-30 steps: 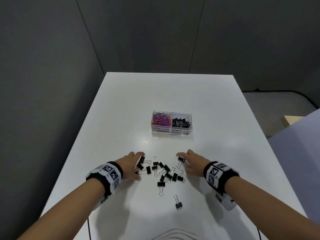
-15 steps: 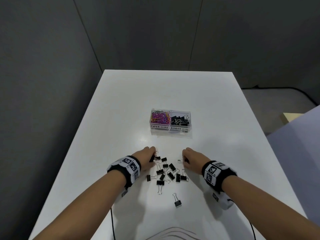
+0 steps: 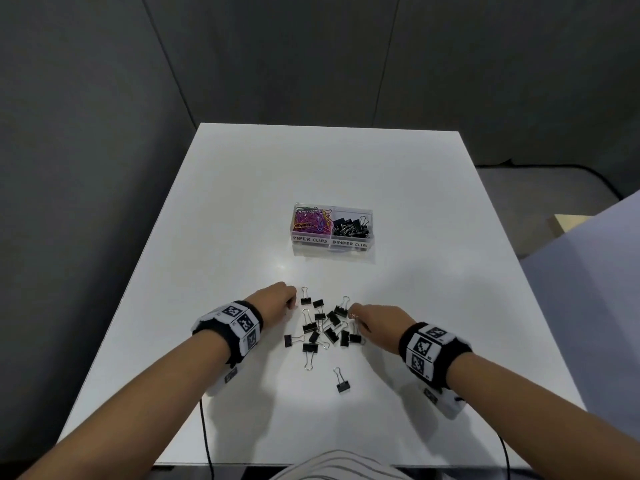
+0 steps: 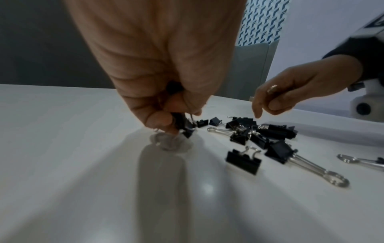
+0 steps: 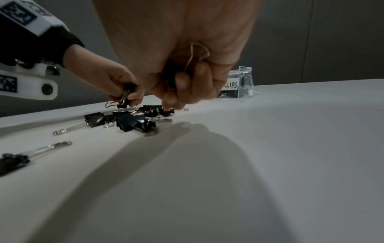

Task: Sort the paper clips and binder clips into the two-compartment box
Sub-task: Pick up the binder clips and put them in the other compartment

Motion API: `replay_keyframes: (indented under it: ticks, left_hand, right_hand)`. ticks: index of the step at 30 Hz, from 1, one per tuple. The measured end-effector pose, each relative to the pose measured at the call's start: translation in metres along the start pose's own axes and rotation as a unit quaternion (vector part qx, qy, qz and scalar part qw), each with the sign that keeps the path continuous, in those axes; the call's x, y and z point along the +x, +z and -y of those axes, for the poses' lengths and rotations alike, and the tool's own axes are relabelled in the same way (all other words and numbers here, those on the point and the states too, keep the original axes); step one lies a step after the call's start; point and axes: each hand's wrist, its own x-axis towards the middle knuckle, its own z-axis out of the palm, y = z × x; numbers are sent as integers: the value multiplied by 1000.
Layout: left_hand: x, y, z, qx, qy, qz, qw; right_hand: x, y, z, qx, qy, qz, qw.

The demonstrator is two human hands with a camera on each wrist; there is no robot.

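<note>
Several black binder clips (image 3: pixel 323 327) lie scattered on the white table (image 3: pixel 242 220) between my two hands. My left hand (image 3: pixel 278 299) sits at the pile's left edge, its curled fingers holding binder clips (image 4: pixel 182 123) just above the table. My right hand (image 3: pixel 375 318) is at the pile's right edge, its fingers closed round a binder clip (image 5: pixel 176 78) whose wire handle sticks up. Farther back stands the clear two-compartment box (image 3: pixel 332 242): coloured paper clips (image 3: pixel 310 220) fill the left side, black binder clips (image 3: pixel 351 226) the right.
One binder clip (image 3: pixel 343 384) lies alone nearer to me, below the pile. Grey walls surround the table. A pale surface (image 3: pixel 588 271) sits to the right of the table, and cables hang off the front edge.
My left hand has moved forward and right, to the pile's upper left, and closed on clips. My right hand has curled its fingers round a clip. The pile is slightly rearranged.
</note>
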Motion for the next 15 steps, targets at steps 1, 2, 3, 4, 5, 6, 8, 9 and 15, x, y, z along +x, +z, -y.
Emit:
replay_keyframes:
  ticks: [1, 2, 3, 4, 5, 6, 8, 9, 15]
  left_hand:
    - [-1, 2, 1, 5, -6, 3, 1000]
    - [-2, 3, 1, 6, -12, 3, 1000]
    - [-4, 4, 2, 3, -20, 4, 1000]
    - [-6, 4, 1, -4, -24, 2, 1000]
    - [-9, 4, 2, -15, -28, 1, 1000]
    - [-11, 5, 2, -26, -29, 2, 999]
    - [-18, 7, 1, -33, -29, 18, 999]
    - [-23, 9, 0, -24, -28, 30, 999]
    - [-24, 28, -3, 37, -3, 66, 997]
  right_hand:
    - [1, 1, 1, -2, -4, -8, 1000]
    - [1, 0, 3, -6, -12, -18, 1000]
    - [1, 0, 5, -7, -24, -23, 999]
    - [-1, 0, 6, -3, -38, -19, 999]
    - [-4, -1, 9, 3, -53, -2, 999]
    - [-7, 0, 11, 8, -68, 21, 997]
    - [-13, 8, 18, -8, -105, 65, 992]
    - [-16, 14, 21, -30, -128, 82, 988]
    - [-11, 32, 31, -86, -121, 65, 987]
